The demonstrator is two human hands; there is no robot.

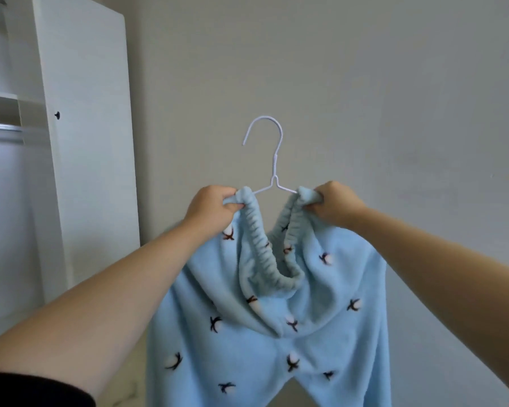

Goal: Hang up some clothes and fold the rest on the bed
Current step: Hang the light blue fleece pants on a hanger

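Note:
Light blue fleece trousers with small dark-and-white flower marks hang in front of me on a thin white wire hanger. The hanger's hook points up and curls to the left. My left hand grips the left end of the elastic waistband over the hanger's shoulder. My right hand grips the right end of the waistband in the same way. The waistband sags between my hands and the two legs drop out of the bottom of the view.
A white wardrobe stands at the left with its door open and a small dark knob. Inside it a metal rail runs under a shelf. A plain grey wall fills the background.

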